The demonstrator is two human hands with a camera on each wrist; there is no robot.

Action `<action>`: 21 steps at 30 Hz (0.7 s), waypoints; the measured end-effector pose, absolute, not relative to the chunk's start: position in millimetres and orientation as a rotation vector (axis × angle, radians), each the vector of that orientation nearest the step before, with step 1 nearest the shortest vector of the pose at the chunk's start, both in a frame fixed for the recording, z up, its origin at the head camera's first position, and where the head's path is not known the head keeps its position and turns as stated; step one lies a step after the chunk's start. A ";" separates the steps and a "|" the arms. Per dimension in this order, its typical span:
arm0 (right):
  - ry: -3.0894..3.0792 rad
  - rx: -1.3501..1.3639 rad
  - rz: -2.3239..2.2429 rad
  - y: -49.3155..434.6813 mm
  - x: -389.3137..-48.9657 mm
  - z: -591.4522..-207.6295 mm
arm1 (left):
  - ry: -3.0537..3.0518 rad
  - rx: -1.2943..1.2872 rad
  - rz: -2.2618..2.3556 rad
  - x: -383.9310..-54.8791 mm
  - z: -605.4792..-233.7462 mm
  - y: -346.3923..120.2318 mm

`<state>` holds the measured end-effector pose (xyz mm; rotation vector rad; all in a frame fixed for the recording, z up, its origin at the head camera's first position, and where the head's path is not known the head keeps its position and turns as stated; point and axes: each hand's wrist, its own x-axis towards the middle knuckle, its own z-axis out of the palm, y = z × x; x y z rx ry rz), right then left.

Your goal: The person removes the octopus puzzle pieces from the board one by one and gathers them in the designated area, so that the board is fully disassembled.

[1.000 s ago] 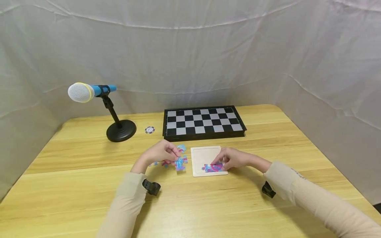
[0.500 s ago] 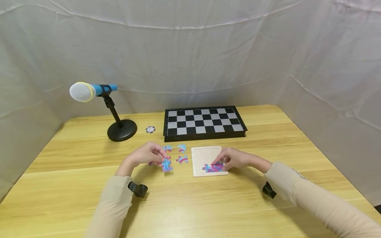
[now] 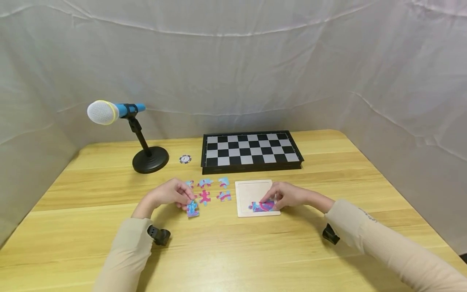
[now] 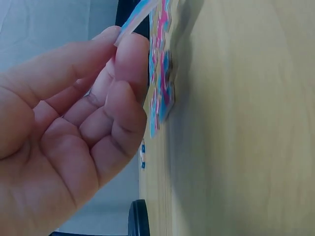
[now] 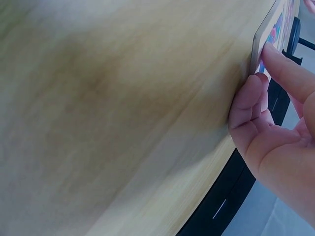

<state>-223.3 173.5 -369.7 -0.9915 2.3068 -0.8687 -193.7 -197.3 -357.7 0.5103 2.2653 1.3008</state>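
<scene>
My left hand (image 3: 173, 194) pinches a blue and purple jigsaw puzzle piece (image 3: 192, 209) between thumb and fingertips, tilted just over the table; in the left wrist view only a thin edge of the piece (image 4: 135, 18) shows. Further right lies a pale wooden puzzle tray (image 3: 243, 194). My right hand (image 3: 286, 194) is at its lower right corner, thumb and fingertips on joined pink and purple puzzle pieces (image 3: 260, 207), partly hidden by the hand. In the right wrist view its fingers curl beside the tray's edge (image 5: 256, 51).
Several loose puzzle pieces (image 3: 205, 196) lie between the left hand and the tray. Behind stands a black-and-white chessboard (image 3: 251, 149). A poker chip (image 3: 185, 159) and a microphone on a black stand (image 3: 150, 159) are at the back left. Grey cloth (image 3: 233, 61) surrounds the table.
My left hand has moved left with its puzzle piece, away from the tray, uncovering the loose pieces. My right hand stays at the tray's corner.
</scene>
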 end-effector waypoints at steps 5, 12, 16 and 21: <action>2.299 -0.993 -0.876 173.4 -223.4 -370.1 | 2.272 0.495 1.272 -191.9 -357.2 -201.6; 2.302 -0.989 -0.870 173.2 -223.1 -369.9 | 2.275 0.453 1.215 -191.6 -358.7 -203.2; 2.302 -0.981 -0.870 172.9 -222.7 -369.4 | 2.280 0.444 1.203 -192.1 -360.5 -204.1; 2.303 -0.978 -0.872 172.6 -222.8 -369.1 | 2.329 0.432 1.174 -194.1 -356.1 -202.8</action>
